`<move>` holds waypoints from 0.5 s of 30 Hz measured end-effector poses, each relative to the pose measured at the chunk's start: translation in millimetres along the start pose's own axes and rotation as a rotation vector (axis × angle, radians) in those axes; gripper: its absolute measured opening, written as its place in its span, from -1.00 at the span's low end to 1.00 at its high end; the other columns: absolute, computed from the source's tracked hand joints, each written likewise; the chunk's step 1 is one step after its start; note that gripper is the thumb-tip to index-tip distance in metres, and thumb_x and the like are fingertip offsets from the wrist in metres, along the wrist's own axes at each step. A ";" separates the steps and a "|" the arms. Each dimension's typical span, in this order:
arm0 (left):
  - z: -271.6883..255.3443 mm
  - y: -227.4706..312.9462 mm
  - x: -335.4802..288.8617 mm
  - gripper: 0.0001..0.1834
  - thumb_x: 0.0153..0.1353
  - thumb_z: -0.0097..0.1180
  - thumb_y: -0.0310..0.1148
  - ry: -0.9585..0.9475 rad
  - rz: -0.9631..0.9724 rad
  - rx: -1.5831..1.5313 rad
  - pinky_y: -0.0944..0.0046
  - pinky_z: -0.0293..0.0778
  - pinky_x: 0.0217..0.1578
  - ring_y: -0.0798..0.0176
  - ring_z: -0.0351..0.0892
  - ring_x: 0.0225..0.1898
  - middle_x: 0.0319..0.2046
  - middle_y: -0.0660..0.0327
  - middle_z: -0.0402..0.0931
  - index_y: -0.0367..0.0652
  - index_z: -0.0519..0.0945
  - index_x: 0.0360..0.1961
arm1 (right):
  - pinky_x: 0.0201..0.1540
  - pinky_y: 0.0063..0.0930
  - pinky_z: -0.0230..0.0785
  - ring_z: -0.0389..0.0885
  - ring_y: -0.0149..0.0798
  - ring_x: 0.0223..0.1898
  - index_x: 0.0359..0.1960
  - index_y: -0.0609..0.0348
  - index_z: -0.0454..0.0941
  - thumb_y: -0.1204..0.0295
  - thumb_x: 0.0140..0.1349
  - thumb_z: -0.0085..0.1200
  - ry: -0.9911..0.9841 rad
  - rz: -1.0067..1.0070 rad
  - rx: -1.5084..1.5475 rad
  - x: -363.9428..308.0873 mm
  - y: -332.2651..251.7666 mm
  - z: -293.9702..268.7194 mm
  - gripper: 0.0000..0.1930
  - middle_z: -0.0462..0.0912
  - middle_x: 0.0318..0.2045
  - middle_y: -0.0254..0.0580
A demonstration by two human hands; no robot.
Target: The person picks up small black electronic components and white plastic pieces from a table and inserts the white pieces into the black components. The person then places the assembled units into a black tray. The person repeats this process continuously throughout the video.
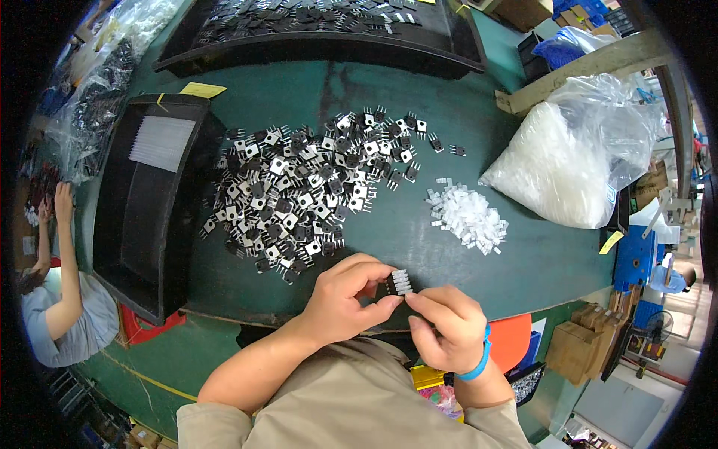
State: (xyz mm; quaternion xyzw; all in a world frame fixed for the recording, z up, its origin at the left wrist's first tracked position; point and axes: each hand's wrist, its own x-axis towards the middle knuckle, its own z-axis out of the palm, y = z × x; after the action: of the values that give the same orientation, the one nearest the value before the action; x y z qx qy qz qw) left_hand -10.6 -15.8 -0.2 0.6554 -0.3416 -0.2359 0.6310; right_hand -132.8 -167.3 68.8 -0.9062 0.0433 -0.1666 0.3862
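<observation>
Near the table's front edge, my left hand (348, 294) pinches a short row of black transistors (389, 285) with white pieces (402, 282) along its right side. My right hand (450, 323) is close against that row, its fingers bent and the index fingertip at the white pieces. Whatever is between the right fingertips is too small to make out. Beyond my hands lies a wide heap of loose three-legged transistors (305, 200), some with the metal face up. Right of the heap is a smaller pile of small white translucent pieces (470, 217).
A black tray (149, 232) holding a white ribbed stack (162, 142) stands at the left. Another black tray (329, 52), full of transistors, is at the back. A clear bag of white pieces (557, 165) sits at the right by a beam (583, 72). Another person (63, 299) works at far left.
</observation>
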 end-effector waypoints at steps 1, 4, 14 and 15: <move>0.1 0.2 0.2 -0.66 0.02 0.44 -0.48 0.000 0.005 0.001 0.39 0.48 -0.45 0.39 0.48 -0.47 -0.31 0.22 0.59 -0.24 0.65 -0.15 | -0.38 -0.29 0.51 0.63 -0.07 -0.45 -0.16 0.27 0.67 0.65 -0.04 0.24 0.030 0.006 0.027 -1.8 2.6 -0.3 -0.68 0.67 -0.35 -0.06; 0.4 0.5 -1.0 -0.66 0.02 0.44 -0.47 0.011 0.010 -0.001 0.39 0.47 -0.45 0.39 0.48 -0.47 -0.31 0.21 0.59 -0.25 0.65 -0.15 | -0.33 -0.31 0.54 0.66 -0.06 -0.41 -0.18 0.26 0.68 0.65 -0.04 0.25 0.054 0.119 0.081 -6.0 2.1 -1.4 -0.69 0.66 -0.32 -0.04; -2.2 -2.0 -2.0 -0.61 0.03 0.45 -0.46 0.005 0.060 -0.014 0.39 0.46 -0.46 0.41 0.49 -0.44 -0.27 0.20 0.60 -0.25 0.66 -0.09 | -0.26 -0.42 0.49 0.62 -0.24 -0.28 -0.10 0.31 0.64 0.68 -0.01 0.22 0.063 0.149 0.189 -13.4 11.0 3.3 -0.64 0.63 -0.19 -0.07; -3.3 -0.9 -2.8 -0.61 0.03 0.45 -0.46 -0.004 0.067 -0.039 0.39 0.45 -0.46 0.41 0.49 -0.43 -0.25 0.20 0.60 -0.25 0.66 -0.07 | -0.23 -0.42 0.49 0.61 -0.25 -0.25 -0.06 0.32 0.63 0.67 0.01 0.22 0.046 0.250 0.289 -9.8 10.2 4.5 -0.63 0.62 -0.15 -0.06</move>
State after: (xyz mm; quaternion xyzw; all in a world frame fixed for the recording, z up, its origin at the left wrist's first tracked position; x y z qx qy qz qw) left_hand -9.8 -11.6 -1.2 0.6306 -0.3598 -0.2228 0.6505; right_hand -140.0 -169.3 55.9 -0.8247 0.1402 -0.1427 0.5291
